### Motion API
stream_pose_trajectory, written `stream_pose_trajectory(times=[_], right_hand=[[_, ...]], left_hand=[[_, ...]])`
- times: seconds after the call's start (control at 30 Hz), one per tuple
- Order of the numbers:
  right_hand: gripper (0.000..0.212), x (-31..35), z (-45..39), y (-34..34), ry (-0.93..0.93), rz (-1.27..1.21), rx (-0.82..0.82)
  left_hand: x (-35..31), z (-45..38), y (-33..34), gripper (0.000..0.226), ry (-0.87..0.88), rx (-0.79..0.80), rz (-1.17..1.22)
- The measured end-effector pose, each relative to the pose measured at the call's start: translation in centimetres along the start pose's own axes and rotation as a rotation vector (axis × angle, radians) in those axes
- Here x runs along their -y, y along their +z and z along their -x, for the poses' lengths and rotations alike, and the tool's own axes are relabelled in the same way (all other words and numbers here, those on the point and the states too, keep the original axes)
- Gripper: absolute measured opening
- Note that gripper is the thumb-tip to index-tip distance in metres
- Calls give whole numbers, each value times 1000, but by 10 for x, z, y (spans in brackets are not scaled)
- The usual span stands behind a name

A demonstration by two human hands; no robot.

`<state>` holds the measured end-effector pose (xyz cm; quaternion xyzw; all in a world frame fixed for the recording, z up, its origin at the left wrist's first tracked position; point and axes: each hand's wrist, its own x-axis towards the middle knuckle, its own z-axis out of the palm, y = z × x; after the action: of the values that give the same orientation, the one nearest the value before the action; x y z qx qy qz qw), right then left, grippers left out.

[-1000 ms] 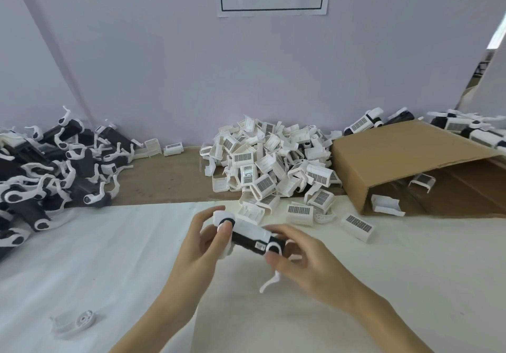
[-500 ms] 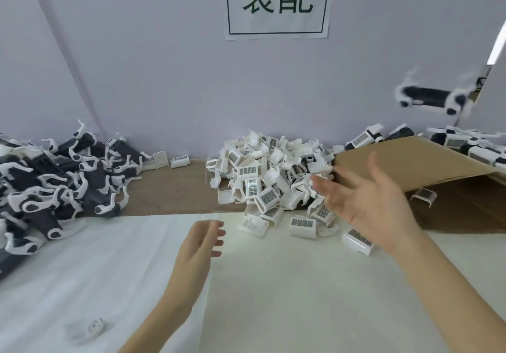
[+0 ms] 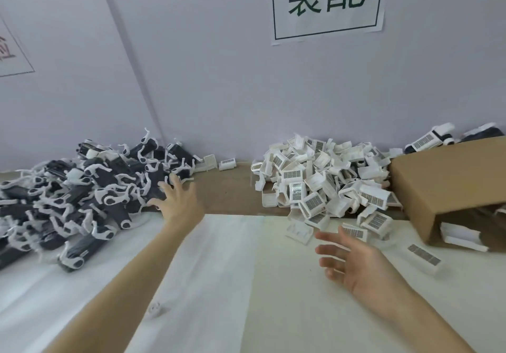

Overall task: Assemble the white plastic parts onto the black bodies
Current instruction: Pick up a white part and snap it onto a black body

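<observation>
Fingers (image 3: 171, 185) of the left hand (image 3: 179, 202) spread at the black bodies (image 3: 82, 196); right hand (image 3: 353, 265) fingers relaxed apart, empty.

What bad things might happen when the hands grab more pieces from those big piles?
The left hand reaches with spread fingers into the heap of black bodies. Their white hooked clips look tangled, so pulling one may drag others off the heap.

The pile of white parts is loose and steep; the right hand, open just in front of it, could knock pieces down.

A small white piece lies by the left forearm and might get swept away.
</observation>
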<state>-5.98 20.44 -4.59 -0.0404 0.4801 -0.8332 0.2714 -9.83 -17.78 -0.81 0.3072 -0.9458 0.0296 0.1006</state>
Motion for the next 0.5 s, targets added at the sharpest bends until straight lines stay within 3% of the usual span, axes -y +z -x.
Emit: stream_pose_trajectory(times=[0.13,0.33,0.5], right_hand=[[48,0,2,-2,5,0,25],[45,0,4,1,12,25,25],[45,0,6,3,7,41,12]], left_hand=[[30,-33,16,66,-41,140,2],[10,-18,23,37,227,-48,156],[-34,41,10,45,558,-144,466]])
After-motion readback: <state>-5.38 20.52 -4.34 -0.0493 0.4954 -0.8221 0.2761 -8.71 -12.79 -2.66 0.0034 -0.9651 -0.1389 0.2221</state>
